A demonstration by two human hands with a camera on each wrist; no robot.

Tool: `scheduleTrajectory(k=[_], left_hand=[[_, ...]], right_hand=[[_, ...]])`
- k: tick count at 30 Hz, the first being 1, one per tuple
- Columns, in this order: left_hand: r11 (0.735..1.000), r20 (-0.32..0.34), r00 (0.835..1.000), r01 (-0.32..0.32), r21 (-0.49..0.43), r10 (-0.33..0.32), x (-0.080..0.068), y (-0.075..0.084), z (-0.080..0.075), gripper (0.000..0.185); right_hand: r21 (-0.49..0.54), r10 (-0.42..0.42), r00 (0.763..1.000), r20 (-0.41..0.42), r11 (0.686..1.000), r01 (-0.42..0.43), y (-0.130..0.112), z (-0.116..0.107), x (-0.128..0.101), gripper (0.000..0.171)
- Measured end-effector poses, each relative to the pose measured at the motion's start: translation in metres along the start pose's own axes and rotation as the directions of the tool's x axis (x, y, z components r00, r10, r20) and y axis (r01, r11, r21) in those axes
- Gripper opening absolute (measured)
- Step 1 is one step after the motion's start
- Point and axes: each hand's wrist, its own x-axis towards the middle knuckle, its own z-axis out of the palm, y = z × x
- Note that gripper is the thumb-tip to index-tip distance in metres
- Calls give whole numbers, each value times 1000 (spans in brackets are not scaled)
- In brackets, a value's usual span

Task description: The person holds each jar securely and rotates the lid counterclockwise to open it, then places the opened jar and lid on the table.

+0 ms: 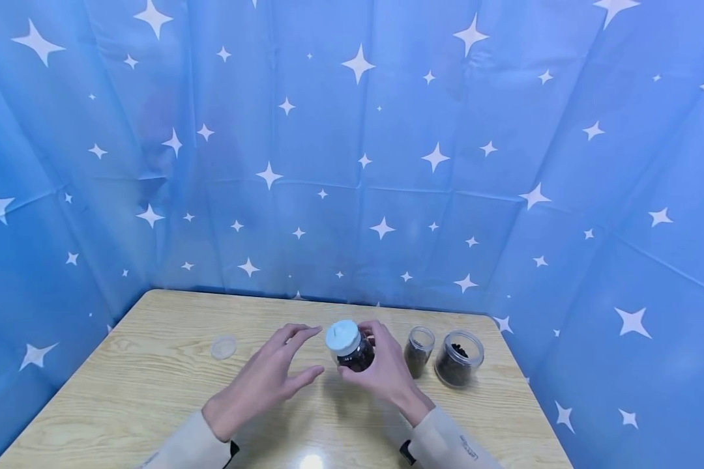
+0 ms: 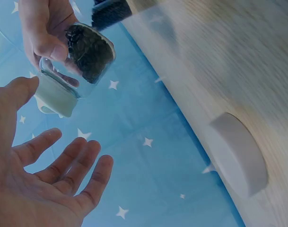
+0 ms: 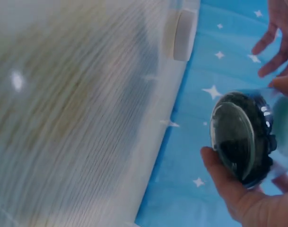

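My right hand point(image 1: 384, 368) grips a glass jar point(image 1: 358, 355) around its body, holding it tilted above the wooden table. Small dark bean-like pieces point(image 2: 89, 52) fill part of this jar, and a pale whitish-green lid point(image 1: 343, 337) caps its mouth. In the right wrist view the jar's round base point(image 3: 233, 137) faces the camera, with right-hand fingers beneath it. To the left of the lid is my left hand point(image 1: 272, 368), its fingers spread and thumb apart, holding nothing. In the left wrist view its thumb comes close beside the lid.
Two uncovered glass jars with dark contents, one narrow point(image 1: 418, 355) and one wider point(image 1: 459, 361), stand right of the right hand. A round whitish lid point(image 1: 223, 347) lies at the table's left. Behind the table point(image 1: 123, 391) hangs a blue star-patterned curtain point(image 1: 352, 143).
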Motion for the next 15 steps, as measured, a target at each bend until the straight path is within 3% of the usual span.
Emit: scheduleTrajectory(k=[8, 15], left_hand=[[994, 10, 997, -74, -80, 75, 7, 11, 2, 75], [979, 71, 990, -112, -170, 125, 13, 19, 1, 75]], right_hand=[[-49, -81, 997, -5, 995, 81, -3, -13, -17, 80], [-64, -155, 988, 4, 986, 155, -2, -23, -29, 82]])
